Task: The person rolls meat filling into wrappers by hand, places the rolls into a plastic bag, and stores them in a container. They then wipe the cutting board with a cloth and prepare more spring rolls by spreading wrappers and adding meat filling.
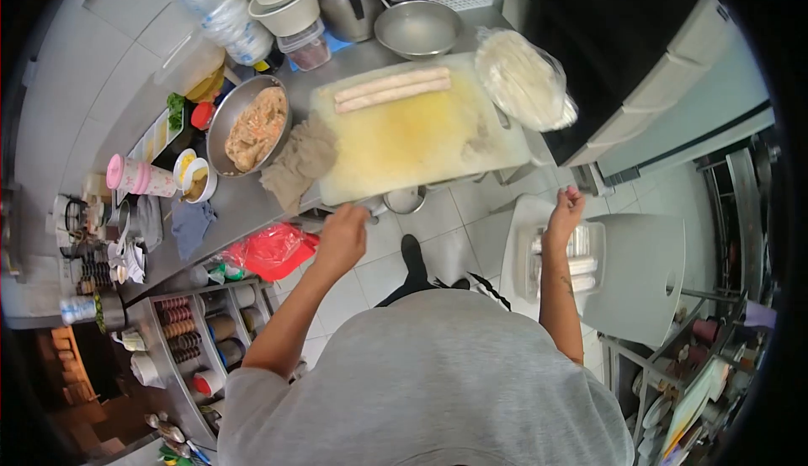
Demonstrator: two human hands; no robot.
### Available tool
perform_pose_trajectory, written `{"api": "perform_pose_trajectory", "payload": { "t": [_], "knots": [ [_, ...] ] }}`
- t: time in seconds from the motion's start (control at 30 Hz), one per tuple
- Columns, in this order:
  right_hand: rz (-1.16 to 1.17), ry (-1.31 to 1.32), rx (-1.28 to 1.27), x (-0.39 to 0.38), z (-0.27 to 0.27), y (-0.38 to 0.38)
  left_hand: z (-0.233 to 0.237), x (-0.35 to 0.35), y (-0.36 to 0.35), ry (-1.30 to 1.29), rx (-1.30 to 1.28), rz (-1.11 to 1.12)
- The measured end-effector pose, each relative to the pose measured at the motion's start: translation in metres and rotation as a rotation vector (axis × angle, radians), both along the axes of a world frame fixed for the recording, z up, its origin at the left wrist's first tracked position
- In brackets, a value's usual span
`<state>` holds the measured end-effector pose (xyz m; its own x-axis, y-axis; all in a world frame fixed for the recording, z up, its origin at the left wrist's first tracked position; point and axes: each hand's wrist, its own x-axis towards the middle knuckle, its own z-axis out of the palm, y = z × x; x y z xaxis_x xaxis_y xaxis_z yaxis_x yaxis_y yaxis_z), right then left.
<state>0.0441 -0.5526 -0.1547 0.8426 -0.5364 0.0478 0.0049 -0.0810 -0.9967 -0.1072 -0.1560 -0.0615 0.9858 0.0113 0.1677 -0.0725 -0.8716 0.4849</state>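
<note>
Grey short-slv tee [429, 382], blk shoe [411, 255], forearm tattoo [566, 283].

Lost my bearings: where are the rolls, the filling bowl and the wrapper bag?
rolls [393, 95], head view, nearer roll's middle.
filling bowl [215, 125], head view, left rim.
wrapper bag [522, 79], head view, bag's middle.

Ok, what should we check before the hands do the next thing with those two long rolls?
1. The two rolls lie side by side on the cutting board: ok.
2. There is bare room on the board in front of them: ok.
3. The bowl of filling beside the board has filling in it: ok.
4. The left hand, at the board's near edge, is free of anything: cannot tell.
5. The right hand, above the plastic container, is free of anything: cannot tell.
</note>
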Motion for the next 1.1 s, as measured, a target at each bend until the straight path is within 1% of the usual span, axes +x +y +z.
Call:
{"api": "perform_pose_trajectory", "payload": {
  "t": [0.03, 0.07, 0.13, 0.17, 0.27, 0.3, 0.43, 0.5, 0.53, 0.6, 0.67, 0.7, 0.73, 0.8, 0.9, 0.97, 1.03, 1.1],
  "knots": [
    [0.014, 0.052, -0.009, -0.013, -0.011, -0.004, -0.024, 0.002, -0.006, 0.054, 0.035, -0.054],
    [0.047, 0.108, 0.047, -0.027, -0.015, -0.008, -0.049, 0.006, -0.009, 0.105, 0.069, -0.107],
    [0.110, 0.209, 0.158, -0.052, -0.018, -0.014, -0.103, 0.024, -0.001, 0.177, 0.098, -0.015],
    [0.114, 0.221, 0.152, -0.061, -0.020, -0.021, -0.126, 0.034, 0.006, 0.215, 0.113, 0.030],
    [0.122, 0.257, 0.122, -0.085, -0.027, -0.046, -0.169, 0.063, 0.023, 0.282, 0.298, 0.181],
    [0.128, 0.265, 0.100, -0.093, -0.024, -0.054, -0.183, 0.073, 0.030, 0.399, 0.401, 0.189],
    [0.119, 0.316, -0.044, -0.121, -0.020, -0.072, -0.198, 0.092, 0.032, 0.112, 0.055, 0.399],
    [0.137, 0.394, -0.061, -0.135, -0.018, -0.070, -0.205, 0.104, 0.034, 0.018, -0.059, 0.457],
    [0.187, 0.392, -0.052, -0.142, -0.024, -0.067, -0.208, 0.109, 0.035, -0.006, -0.083, 0.469],
    [0.292, 0.447, -0.057, -0.149, -0.033, -0.055, -0.212, 0.117, 0.041, -0.017, -0.077, 0.455],
    [0.422, 0.467, -0.136, -0.149, -0.039, -0.034, -0.212, 0.122, 0.050, -0.030, -0.061, 0.413],
    [0.474, 0.479, -0.244, -0.147, -0.039, -0.021, -0.212, 0.122, 0.054, -0.034, -0.054, 0.383],
    [0.571, 0.498, -0.284, -0.142, -0.039, -0.010, -0.211, 0.120, 0.061, -0.039, -0.051, 0.346],
    [0.662, 0.422, -0.300, -0.137, -0.034, 0.017, -0.209, 0.114, 0.075, -0.048, -0.046, 0.274],
    [0.814, 0.443, -0.283, -0.124, -0.018, 0.052, -0.205, 0.106, 0.086, -0.084, -0.038, 0.177],
    [0.882, 0.411, -0.282, -0.116, -0.017, 0.069, -0.205, 0.099, 0.084, -0.136, -0.042, 0.124],
    [0.960, 0.417, -0.285, -0.107, -0.013, 0.085, -0.200, 0.090, 0.072, -0.129, -0.034, 0.137],
    [1.050, 0.415, -0.214, -0.098, -0.009, 0.102, -0.186, 0.084, 0.058, -0.030, -0.020, 0.205]
  ]
}}
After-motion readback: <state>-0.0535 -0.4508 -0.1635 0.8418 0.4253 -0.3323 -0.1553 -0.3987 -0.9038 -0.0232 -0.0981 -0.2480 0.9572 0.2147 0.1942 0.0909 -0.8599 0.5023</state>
